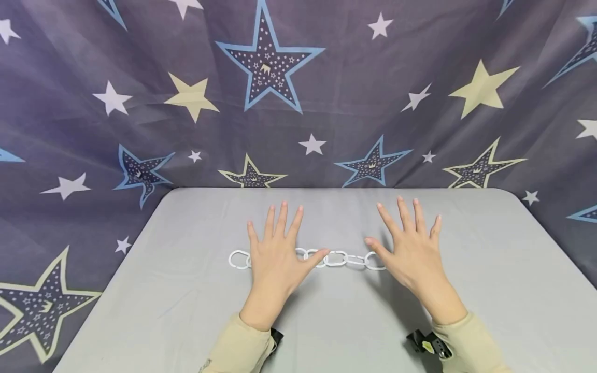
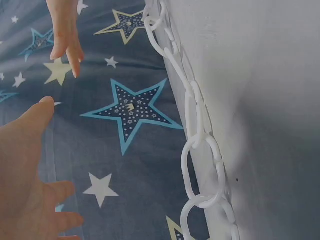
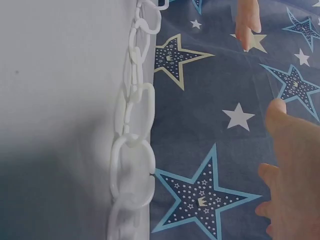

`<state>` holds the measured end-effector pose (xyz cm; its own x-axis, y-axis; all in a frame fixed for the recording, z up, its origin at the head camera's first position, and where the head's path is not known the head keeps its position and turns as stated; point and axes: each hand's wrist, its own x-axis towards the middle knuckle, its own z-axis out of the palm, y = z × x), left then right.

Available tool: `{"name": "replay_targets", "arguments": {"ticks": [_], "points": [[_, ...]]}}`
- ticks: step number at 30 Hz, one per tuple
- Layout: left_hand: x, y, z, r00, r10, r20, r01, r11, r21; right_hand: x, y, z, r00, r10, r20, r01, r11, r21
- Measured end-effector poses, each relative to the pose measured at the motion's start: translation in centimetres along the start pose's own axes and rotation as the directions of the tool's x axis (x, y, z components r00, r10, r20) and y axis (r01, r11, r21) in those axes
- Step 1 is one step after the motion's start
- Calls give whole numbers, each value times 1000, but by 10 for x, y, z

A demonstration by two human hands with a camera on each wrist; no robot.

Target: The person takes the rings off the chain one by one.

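A white plastic chain [image 1: 336, 258] of several oval links lies in a line across the grey table. My left hand [image 1: 278, 259] is spread above its left part, palm down, and covers some links in the head view. Over the right end of the chain, my right hand [image 1: 415, 254] is held the same way, fingers straight and apart. Neither hand holds anything. The left wrist view shows the chain [image 2: 202, 150] beside the left hand [image 2: 22, 175]. In the right wrist view the chain [image 3: 132, 165] runs along the left of the right hand [image 3: 295, 170].
The grey table [image 1: 186, 311] has rounded far corners. Behind it and at its sides hangs a dark cloth [image 1: 345, 67] printed with stars. A black wrist camera [image 1: 429, 344] sits at the right sleeve [image 1: 471, 344]; the left sleeve [image 1: 242, 344] is beige too.
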<state>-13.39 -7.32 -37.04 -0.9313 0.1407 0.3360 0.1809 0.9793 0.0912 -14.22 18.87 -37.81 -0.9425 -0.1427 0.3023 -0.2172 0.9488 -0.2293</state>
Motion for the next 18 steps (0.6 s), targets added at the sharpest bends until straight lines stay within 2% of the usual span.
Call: {"name": "replay_targets", "arguments": {"ticks": [8, 15, 18], "points": [[1, 0, -2, 1000, 5, 2, -5, 1000, 3, 2, 5, -6, 1000, -12, 18, 13, 1000, -7], [4, -3, -6, 997, 22, -68, -24, 1000, -21, 5, 17, -12, 998, -62, 31, 62, 998, 20], [6, -1, -4, 996, 44, -73, -46, 998, -36, 4, 25, -17, 996, -71, 54, 69, 997, 39]]}}
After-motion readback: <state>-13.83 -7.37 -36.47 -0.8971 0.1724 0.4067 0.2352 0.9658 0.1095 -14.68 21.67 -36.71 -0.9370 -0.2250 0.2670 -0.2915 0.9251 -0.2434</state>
